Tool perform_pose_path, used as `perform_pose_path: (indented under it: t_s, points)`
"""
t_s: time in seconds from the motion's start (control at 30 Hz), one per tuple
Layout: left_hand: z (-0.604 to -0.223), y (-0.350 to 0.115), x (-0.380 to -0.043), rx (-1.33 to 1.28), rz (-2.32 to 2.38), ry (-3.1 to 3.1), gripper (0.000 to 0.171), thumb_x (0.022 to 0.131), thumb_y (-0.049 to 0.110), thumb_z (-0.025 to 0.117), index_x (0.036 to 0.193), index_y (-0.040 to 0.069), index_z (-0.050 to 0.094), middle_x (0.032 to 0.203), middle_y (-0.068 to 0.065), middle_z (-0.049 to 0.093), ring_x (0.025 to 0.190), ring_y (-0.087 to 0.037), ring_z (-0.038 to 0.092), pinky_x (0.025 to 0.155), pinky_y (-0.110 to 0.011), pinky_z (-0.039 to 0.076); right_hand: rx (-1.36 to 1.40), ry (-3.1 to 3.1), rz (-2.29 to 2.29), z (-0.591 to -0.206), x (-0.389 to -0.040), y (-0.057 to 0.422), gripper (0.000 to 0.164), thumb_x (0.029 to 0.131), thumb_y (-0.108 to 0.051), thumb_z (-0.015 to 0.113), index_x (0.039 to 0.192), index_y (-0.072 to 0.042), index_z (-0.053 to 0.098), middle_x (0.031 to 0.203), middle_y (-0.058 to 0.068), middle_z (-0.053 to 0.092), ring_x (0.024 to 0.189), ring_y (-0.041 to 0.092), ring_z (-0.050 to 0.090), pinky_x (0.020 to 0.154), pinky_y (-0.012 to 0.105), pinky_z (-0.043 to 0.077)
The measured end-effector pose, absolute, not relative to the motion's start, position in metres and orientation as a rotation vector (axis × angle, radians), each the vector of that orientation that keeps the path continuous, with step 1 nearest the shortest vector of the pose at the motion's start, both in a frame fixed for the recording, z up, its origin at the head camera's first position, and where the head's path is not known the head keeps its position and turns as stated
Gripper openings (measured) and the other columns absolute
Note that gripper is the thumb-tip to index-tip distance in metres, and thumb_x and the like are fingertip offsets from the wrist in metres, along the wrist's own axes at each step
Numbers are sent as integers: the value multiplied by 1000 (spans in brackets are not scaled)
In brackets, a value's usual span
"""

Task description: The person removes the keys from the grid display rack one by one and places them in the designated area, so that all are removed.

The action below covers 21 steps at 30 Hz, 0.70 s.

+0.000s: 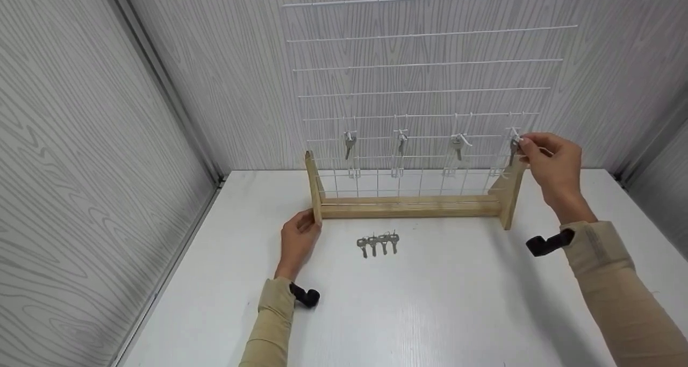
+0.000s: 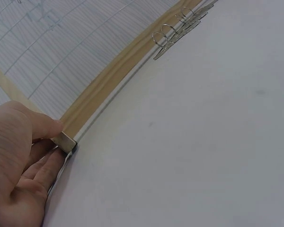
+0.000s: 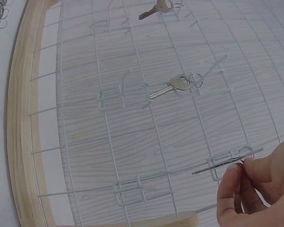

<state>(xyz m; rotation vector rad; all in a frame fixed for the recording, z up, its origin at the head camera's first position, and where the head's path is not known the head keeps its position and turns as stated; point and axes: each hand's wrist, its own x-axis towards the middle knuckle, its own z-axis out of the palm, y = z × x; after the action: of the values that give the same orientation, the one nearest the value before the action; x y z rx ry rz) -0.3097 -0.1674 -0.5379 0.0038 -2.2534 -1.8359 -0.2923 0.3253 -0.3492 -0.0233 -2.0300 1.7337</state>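
The right hand [image 1: 556,165] pinches a key [image 3: 213,167] by its ringed end at the rightmost occupied hook of the white wire grid [image 1: 424,92], while the left hand [image 1: 298,243] grips the near foot of the stand's left wooden side [image 1: 314,187]. Three other keys [image 1: 458,148] hang from hooks in the same row, to the left of the pinched one. Four more keys [image 1: 373,241] lie side by side on the tabletop [image 1: 419,313], just near of the wooden crossbar [image 1: 408,210].
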Motion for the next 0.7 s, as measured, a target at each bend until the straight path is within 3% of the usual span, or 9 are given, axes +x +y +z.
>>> perform_pose_path:
  t_s: [0.33, 0.7]
  points:
    - [-539, -168, -311, -12, -1847, -2239, 40, 99, 3, 70, 139, 1, 67, 138, -21, 70, 131, -32, 68, 109, -38, 58, 38, -1966, 1810, -349, -288, 326, 29, 102, -9, 71, 123, 12, 70, 96, -4, 74, 91, 7, 69, 78, 12, 59]
    - [-538, -168, -310, -10, -1857, -2226, 39, 98, 2, 70, 137, 0, 68, 135, -20, 72, 128, -31, 69, 108, -38, 59, 27, -1944, 1849, -348, -285, 328, 23, 102, -7, 72, 118, 9, 73, 94, -2, 74, 88, 8, 69, 76, 12, 59]
